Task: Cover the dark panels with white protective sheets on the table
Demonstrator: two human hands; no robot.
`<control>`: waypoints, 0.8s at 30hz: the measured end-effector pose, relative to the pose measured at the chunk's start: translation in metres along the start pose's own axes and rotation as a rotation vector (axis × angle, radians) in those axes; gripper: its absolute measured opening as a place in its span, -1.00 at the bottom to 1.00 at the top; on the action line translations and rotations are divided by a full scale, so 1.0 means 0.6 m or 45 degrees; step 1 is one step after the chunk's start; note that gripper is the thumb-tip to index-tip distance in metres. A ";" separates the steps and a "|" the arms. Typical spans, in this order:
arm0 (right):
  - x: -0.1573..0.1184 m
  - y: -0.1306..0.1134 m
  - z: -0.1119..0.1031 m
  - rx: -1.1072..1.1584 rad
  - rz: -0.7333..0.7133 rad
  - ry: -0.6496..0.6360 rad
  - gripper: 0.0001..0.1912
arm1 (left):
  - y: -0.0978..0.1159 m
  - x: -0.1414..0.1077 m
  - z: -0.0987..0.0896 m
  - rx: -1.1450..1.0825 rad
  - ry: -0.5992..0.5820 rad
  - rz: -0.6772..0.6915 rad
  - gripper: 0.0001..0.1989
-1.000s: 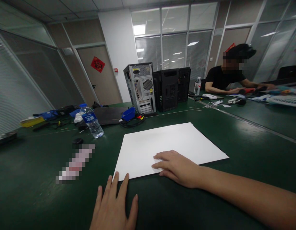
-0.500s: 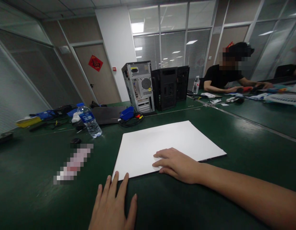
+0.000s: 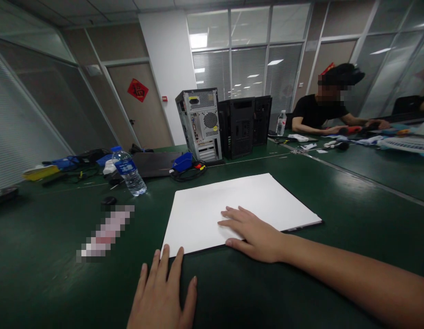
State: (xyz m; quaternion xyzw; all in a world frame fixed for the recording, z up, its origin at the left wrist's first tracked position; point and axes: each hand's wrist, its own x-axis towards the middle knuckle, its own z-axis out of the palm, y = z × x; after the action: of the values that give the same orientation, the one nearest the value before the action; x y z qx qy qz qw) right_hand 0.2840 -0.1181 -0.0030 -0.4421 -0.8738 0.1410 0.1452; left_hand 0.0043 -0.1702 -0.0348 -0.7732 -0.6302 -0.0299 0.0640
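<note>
A thin white rectangular sheet or panel with a dark edge [image 3: 205, 205] lies flat on the green table [image 3: 246, 292] in front of me. My left hand [image 3: 163, 292] rests palm down, fingers spread, with its fingertips at the panel's near left corner. Across the near edge, my right hand [image 3: 254, 235] lies over the white surface with its fingers apart. Neither hand grips anything. Whether the right fingertips press on the panel or hover just above it, I cannot tell.
A water bottle [image 3: 129, 173], a dark mouse-like object [image 3: 109, 201] and a blurred-out pinkish item [image 3: 107, 233] are at left. Behind the panel stand a computer tower [image 3: 203, 125] and black cases [image 3: 241, 128]. Another person [image 3: 319, 109] sits at far right among scattered things.
My right hand's fingers have spread a little more over the white panel. The panel looks nearly unmoved, and my left hand stays in place.
</note>
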 end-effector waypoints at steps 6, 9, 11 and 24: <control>-0.010 0.043 -0.011 -0.150 0.384 -0.044 -0.19 | 0.004 -0.003 -0.010 -0.030 -0.087 -0.039 -0.30; -0.019 0.089 -0.021 -0.321 0.663 -0.062 -0.13 | 0.002 -0.003 -0.014 -0.042 -0.099 -0.026 -0.29; -0.028 0.124 -0.031 -0.427 0.828 -0.057 -0.11 | 0.000 -0.002 -0.019 -0.044 -0.118 -0.017 -0.28; -0.045 0.258 -0.142 -0.329 1.152 0.001 -0.02 | -0.038 0.161 -0.138 -0.127 -0.337 0.152 -0.37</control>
State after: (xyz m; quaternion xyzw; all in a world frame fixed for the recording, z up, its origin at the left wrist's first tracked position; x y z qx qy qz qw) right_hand 0.4443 -0.0418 0.0136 -0.7932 -0.6036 0.0802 0.0133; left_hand 0.0043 -0.0830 0.0607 -0.8087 -0.5838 0.0448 -0.0563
